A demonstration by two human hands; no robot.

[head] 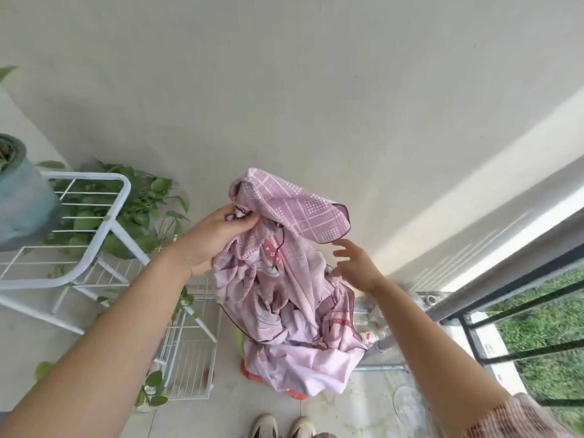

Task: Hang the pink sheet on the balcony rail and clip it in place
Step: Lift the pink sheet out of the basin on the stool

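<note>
Left hand (pixel 218 238) grips a bunched corner of the pink sheet (pixel 284 279); right hand (pixel 357 267) hovers beside it, fingers spread, holding nothing, near the balcony rail (pixel 505 274).

One wide-angle view, worn on the person's head, looks forward and steeply down from standing height; the person's shoes (pixel 281 426) sit at the bottom edge, close under the lens; a pale wall (pixel 284 74) fills the upper half; the balcony rail (pixel 505 279) crosses the right side; a white wire rack (pixel 94 216) stands at left.
</note>
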